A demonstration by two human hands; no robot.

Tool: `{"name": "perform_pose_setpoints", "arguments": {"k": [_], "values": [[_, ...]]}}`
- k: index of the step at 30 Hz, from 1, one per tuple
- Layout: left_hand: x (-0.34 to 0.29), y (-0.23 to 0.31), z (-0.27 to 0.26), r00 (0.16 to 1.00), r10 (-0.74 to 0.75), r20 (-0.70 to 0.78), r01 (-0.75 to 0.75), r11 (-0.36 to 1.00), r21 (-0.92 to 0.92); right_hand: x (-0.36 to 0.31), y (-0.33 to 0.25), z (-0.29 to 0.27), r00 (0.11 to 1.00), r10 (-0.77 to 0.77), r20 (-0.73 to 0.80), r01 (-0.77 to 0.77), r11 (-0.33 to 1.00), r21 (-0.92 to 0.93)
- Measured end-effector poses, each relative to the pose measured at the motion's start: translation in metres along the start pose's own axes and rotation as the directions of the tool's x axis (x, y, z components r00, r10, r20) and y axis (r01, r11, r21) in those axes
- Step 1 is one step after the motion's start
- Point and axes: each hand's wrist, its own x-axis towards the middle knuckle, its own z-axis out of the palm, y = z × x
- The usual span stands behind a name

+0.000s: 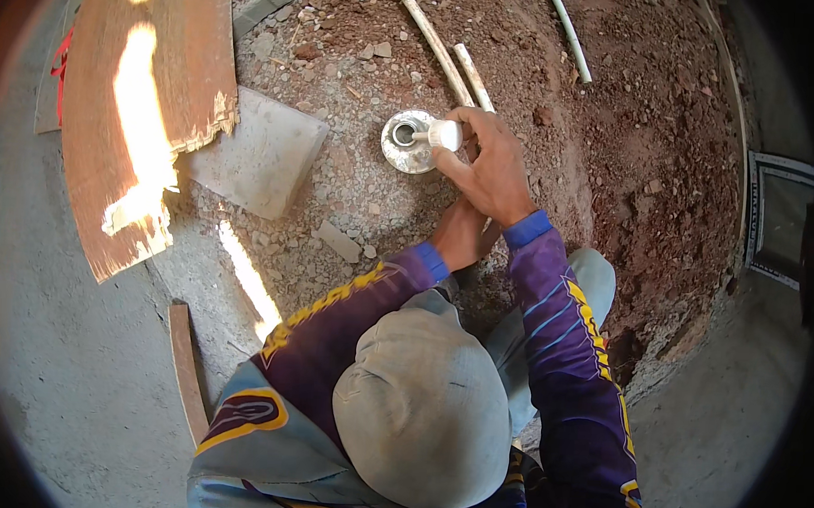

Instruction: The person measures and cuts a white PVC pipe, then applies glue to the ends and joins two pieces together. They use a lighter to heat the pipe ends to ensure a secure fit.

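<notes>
My right hand (491,164) grips a white round lid (445,135) with a short applicator stem between thumb and fingers. The stem points left over the open mouth of a silver metal can (409,156), which stands upright on the gravel. Just below, my left hand (460,233) is partly covered by the right one; its fingers and anything in them are hidden. A long white pipe (432,39) and a shorter pale pipe (474,77) lie on the soil, their near ends by the right hand.
Another pipe (569,34) lies at the far right. Left are a broken wooden panel (84,158), a pale slab (257,152) and a wood strip (187,371). A grey cloth cap (423,409) blocks the lower middle. A dark-framed panel (781,220) stands right.
</notes>
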Motion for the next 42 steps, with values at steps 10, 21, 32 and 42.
{"name": "perform_pose_setpoints", "arguments": {"k": [10, 21, 32, 42], "values": [[0.077, -0.018, 0.022, 0.959, -0.006, -0.284, 0.0, 1.0, -0.021, 0.004, -0.009, -0.02, 1.0, -0.025, 0.003, 0.025, 0.995, -0.094], [0.101, -0.027, 0.016, 0.962, -0.264, -0.065, 0.265, 0.964, 0.002, -0.001, -0.005, -0.033, 0.804, 0.525, 0.278, -0.563, 0.524, 0.639], [0.154, -0.043, 0.019, 0.931, -0.355, -0.088, 0.326, 0.914, -0.241, -0.006, -0.048, -0.071, 0.901, 0.368, 0.23, -0.315, 0.191, 0.93], [0.133, 0.134, -0.127, 0.986, -0.11, 0.128, 0.148, 0.929, -0.34, -0.081, -0.065, -0.211, 0.875, 0.415, -0.251, 0.06, 0.421, 0.905]]}}
